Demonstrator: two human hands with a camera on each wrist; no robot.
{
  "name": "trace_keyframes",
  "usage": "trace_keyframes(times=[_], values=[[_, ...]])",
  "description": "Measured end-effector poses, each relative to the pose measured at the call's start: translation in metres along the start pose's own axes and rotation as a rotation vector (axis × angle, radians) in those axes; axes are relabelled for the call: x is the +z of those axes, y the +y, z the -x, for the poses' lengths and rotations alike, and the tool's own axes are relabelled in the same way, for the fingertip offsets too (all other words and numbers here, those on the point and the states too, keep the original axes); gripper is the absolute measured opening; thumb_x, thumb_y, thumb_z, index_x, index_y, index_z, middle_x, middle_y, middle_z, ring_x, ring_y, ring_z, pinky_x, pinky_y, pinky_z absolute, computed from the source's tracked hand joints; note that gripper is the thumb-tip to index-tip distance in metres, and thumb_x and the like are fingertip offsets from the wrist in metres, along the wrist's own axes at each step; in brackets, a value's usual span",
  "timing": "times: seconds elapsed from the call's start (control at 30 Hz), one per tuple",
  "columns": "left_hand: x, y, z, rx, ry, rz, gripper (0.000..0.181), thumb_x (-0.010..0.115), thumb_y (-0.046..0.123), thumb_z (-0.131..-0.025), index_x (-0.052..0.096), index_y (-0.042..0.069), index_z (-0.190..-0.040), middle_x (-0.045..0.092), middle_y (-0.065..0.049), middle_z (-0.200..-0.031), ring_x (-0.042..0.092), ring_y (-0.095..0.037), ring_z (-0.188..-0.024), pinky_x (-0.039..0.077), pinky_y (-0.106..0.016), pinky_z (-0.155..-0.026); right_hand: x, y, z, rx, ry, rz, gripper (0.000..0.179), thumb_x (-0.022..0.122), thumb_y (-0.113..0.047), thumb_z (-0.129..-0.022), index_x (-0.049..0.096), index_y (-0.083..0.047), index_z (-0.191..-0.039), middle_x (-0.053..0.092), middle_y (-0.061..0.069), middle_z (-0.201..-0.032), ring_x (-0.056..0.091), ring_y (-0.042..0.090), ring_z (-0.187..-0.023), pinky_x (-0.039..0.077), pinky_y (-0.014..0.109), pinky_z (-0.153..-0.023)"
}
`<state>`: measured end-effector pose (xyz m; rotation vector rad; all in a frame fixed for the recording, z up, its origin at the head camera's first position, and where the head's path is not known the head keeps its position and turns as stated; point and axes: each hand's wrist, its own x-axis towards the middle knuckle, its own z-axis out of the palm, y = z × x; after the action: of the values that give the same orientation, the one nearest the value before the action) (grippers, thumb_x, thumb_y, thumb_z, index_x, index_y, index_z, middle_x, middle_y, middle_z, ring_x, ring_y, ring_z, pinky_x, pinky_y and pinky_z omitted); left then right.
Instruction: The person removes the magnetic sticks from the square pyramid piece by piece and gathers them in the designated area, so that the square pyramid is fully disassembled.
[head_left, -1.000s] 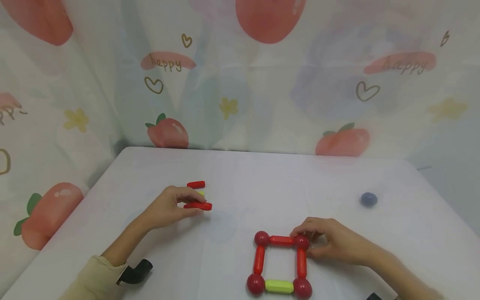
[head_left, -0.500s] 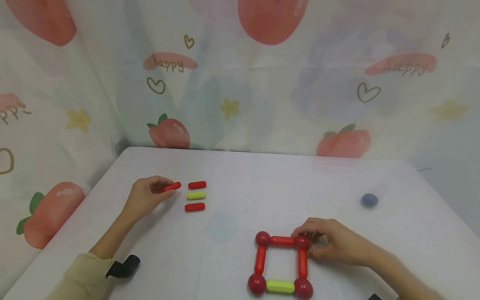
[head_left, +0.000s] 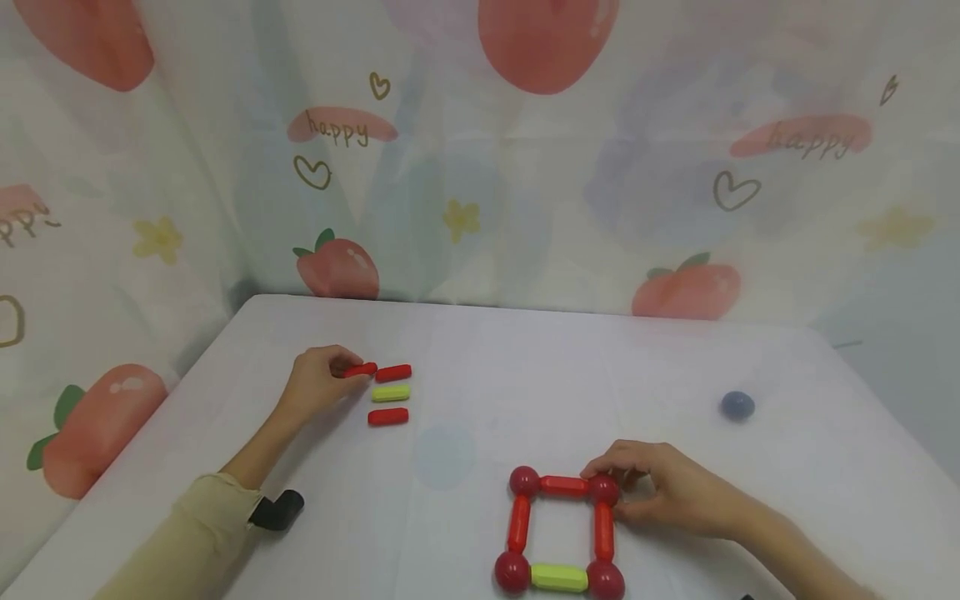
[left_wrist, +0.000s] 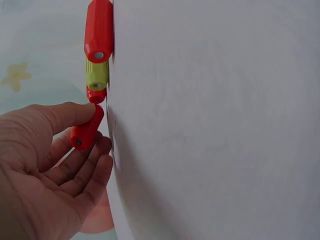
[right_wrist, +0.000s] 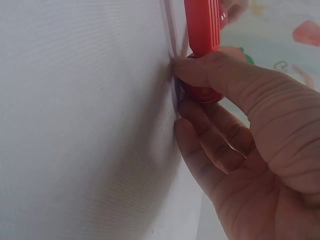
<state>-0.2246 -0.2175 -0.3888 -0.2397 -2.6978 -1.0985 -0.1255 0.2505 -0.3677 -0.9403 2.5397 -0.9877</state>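
Thumb and fingers of my left hand pinch a red magnetic stick at the left of the table. Its far end meets or nearly meets another red stick. Below that one lie a yellow-green stick and one more red stick, in a loose column. My right hand grips a dark red ball, the far right corner of a square frame. Red balls form the frame's corners; three sides are red sticks and the near side is a yellow-green stick.
A blue ball sits alone at the right of the white table. A printed curtain hangs behind the far edge and along the left side. A black fitting is on the left wrist.
My left hand has carried its red stick from the near end of the column, away and left, then back right towards the farthest red stick. My right hand stays at the frame's corner.
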Motion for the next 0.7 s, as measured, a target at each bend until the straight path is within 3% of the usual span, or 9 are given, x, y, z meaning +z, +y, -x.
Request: trace_keyframes(times=[0.47, 0.7], values=[[0.0, 0.008, -0.004, -0.047, -0.033, -0.12, 0.021, 0.078, 0.007, -0.087, 0.072, -0.004, -0.104, 0.074, -0.019, -0.096, 0.069, -0.033, -0.09, 0.058, -0.048, -0.085, 0.002, 0.0, 0.003, -0.003, 0.015, 0.009, 0.043, 0.081, -0.016, -0.086, 0.069, -0.029, -0.124, 0.065, -0.015, -0.104, 0.059, 0.006, -0.089, 0.055, 0.024, -0.077], [-0.005, 0.016, 0.001, -0.088, -0.052, -0.153, 0.029, 0.077, 0.012, -0.089, 0.07, -0.006, -0.111, 0.072, -0.022, -0.105, 0.067, -0.036, -0.097, 0.059, -0.048, -0.085, 0.003, -0.002, 0.004, -0.022, 0.023, 0.014, 0.044, 0.081, -0.013, -0.085, 0.069, -0.028, -0.124, 0.064, -0.016, -0.102, 0.059, 0.006, -0.089, 0.056, 0.024, -0.079]])
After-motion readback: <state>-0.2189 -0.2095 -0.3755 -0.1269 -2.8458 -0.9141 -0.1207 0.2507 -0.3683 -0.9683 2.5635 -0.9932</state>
